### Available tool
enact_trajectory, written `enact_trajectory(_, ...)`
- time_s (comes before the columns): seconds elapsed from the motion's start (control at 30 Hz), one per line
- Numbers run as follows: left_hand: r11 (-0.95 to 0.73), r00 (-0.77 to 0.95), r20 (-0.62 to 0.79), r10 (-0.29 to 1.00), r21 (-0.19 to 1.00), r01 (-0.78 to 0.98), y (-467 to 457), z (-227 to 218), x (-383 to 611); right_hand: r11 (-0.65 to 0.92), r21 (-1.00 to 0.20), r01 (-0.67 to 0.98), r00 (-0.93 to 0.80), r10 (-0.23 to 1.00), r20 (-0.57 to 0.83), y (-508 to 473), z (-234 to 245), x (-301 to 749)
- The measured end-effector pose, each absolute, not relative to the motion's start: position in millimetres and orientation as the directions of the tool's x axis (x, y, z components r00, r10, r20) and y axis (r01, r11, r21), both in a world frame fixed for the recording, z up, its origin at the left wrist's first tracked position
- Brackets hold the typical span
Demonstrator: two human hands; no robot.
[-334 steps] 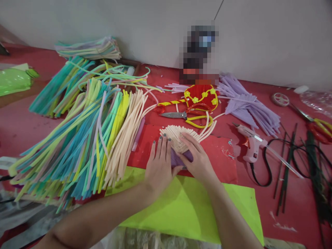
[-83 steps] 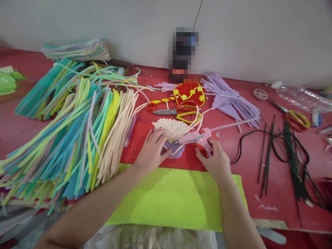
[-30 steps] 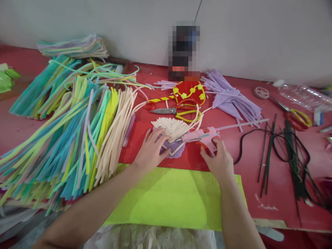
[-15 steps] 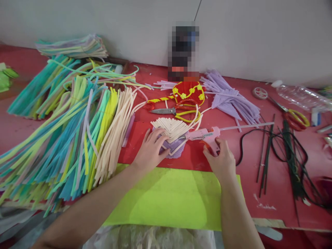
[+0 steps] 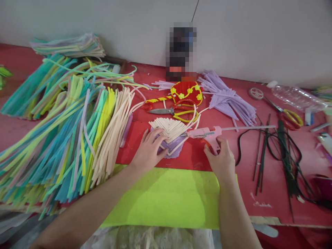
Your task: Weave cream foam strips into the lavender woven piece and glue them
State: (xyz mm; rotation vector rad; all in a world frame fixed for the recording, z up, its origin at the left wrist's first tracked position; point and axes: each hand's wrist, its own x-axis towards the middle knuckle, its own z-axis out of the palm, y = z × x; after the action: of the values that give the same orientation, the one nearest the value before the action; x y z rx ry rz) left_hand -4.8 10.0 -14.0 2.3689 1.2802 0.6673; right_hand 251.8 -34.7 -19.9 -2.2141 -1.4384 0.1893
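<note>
My left hand [image 5: 150,147] holds a leaf-shaped piece of pipe cleaners [image 5: 169,126] down on the red table, thumb at its lower edge and fingers over its left side. Cream stems lie in a V pattern across its top, over purple stems below. In my right hand [image 5: 221,155] is a pink glue gun [image 5: 203,133], its nozzle pointing left at the right side of the piece. A long glue stick [image 5: 246,127] sticks out of its back. Just behind the piece lie scissors [image 5: 166,111] and a red pipe-cleaner ornament with yellow flowers [image 5: 186,92].
Bundles of coloured pipe cleaners [image 5: 75,145] cover the left. Purple stems [image 5: 229,98] are piled at the back right. Farther right are more scissors [image 5: 287,116], a plastic bottle [image 5: 298,98] and dark wires with a black cord [image 5: 285,155]. A yellow-green cloth [image 5: 166,197] lies in front.
The glue gun has drawn back slightly to the right, and its glue stick's rear end sits lower. My left hand stays on the piece. The view has shifted a little.
</note>
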Motion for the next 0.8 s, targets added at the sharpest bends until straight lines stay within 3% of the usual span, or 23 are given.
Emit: enact_trajectory(0.8, -0.534, 0.474, 0.257, 0.842, 0.519, 0.668, 9.8, -15.6, -4.6, -0.380, -0.458, 0.804, 0.489, 0.860, 0.146, -35.5, -17.3, 257.2)
